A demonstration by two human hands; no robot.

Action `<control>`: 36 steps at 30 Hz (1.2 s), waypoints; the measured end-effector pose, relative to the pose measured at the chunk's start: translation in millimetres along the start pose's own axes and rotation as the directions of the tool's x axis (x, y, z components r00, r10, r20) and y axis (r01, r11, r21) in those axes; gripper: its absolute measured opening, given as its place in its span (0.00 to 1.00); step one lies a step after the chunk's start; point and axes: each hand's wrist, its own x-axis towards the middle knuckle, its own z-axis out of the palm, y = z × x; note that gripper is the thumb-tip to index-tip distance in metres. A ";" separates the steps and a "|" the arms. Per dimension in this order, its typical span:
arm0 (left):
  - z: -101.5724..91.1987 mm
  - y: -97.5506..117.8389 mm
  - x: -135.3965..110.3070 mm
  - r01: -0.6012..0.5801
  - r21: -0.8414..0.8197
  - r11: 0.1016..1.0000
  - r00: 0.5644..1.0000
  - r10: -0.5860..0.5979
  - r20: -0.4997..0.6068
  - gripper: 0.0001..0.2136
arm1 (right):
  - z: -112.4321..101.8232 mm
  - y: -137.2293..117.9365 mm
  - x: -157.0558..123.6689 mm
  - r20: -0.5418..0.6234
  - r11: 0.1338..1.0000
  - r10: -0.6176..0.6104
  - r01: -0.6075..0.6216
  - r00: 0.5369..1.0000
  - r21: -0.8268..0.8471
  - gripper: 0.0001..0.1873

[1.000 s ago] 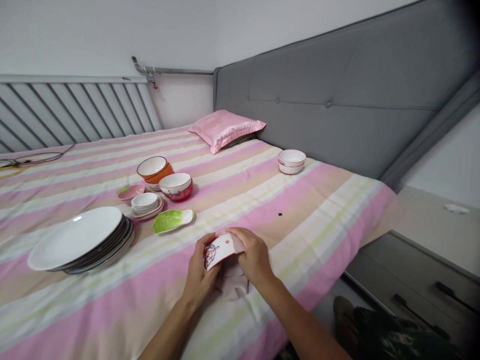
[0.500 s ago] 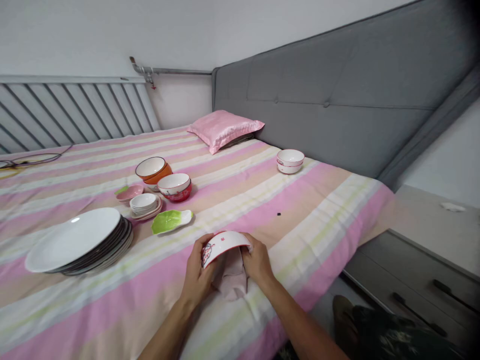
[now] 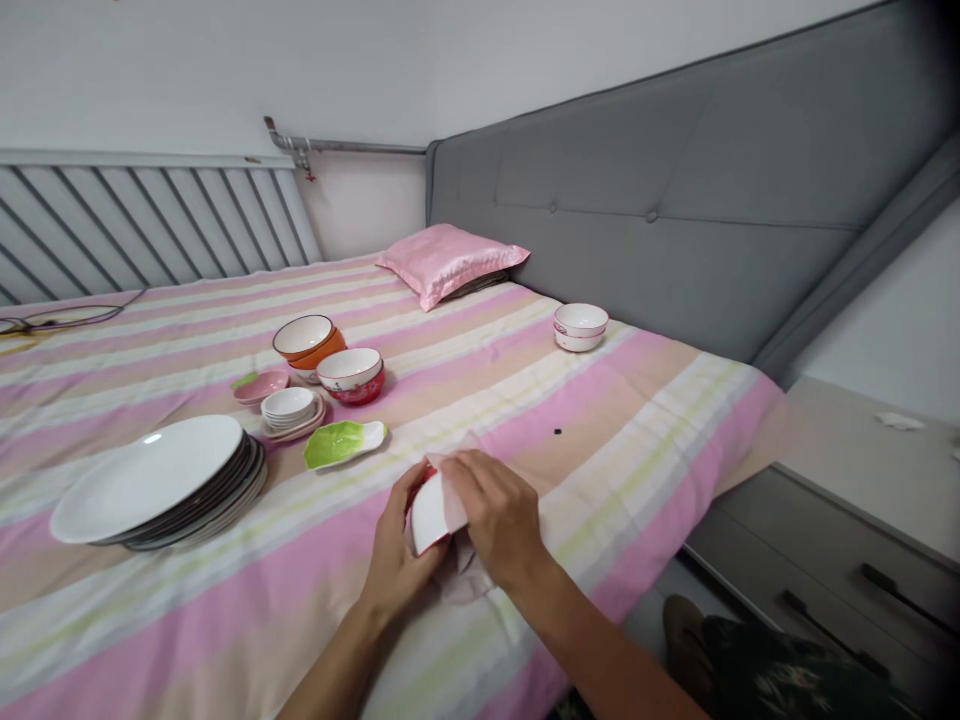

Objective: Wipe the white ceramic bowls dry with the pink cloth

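Note:
My left hand [image 3: 395, 560] grips a small white bowl with a red rim [image 3: 427, 515], tipped on its side above the striped bedspread [image 3: 600, 420]. My right hand [image 3: 495, 515] presses a pale pink cloth [image 3: 454, 495] against the bowl, fingers closed over it. More of the cloth hangs below the bowl. Both hands are near the front edge of the bed.
A stack of white plates [image 3: 150, 485] lies at the left. Behind it are a green leaf dish [image 3: 341, 442], small saucers [image 3: 289, 405], an orange bowl [image 3: 307, 340] and a red bowl [image 3: 351, 372]. Two stacked white bowls [image 3: 580, 325] sit by the grey headboard. A nightstand [image 3: 847, 520] is at the right.
The bowl has turned from upside down onto its side. My right hand has moved over it with the cloth, which now covers part of the bowl.

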 end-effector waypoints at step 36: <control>-0.6 -4.5 2.8 0.080 -0.051 0.995 0.997 -0.080 -0.004 0.29 | 36.9 39.9 -32.1 0.396 0.631 0.469 -0.613 0.789 0.475 0.23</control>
